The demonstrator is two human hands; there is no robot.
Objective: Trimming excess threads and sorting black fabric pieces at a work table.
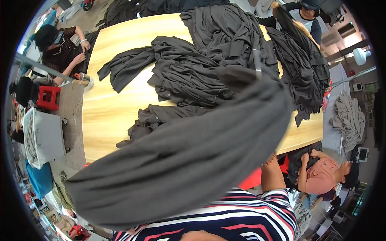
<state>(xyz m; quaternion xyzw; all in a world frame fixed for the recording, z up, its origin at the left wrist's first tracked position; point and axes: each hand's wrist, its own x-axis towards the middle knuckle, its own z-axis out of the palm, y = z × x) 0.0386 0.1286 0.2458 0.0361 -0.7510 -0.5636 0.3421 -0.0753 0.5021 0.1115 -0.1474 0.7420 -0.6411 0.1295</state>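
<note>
A dark grey garment (181, 160) is spread in the air in front of me, blurred by motion. It stretches from above the table down over my chest. My right hand (270, 159) is at the garment's lower right edge, its fingers curled against the cloth and partly covered by it. The cloth hides my left hand; only a small patch of skin shows under its lower left edge. Beyond lie more dark garments (181, 76) in a loose heap on the pale wooden table (108, 112), with a smaller crumpled dark garment (155, 118) nearer me.
A large dark pile (225, 30) covers the table's far side, and another pile (303, 68) drapes over its right edge. Co-workers sit at left and right; another stands at the far right. A container of tools (83, 80), red stool (48, 97) and white bin (43, 134) are left.
</note>
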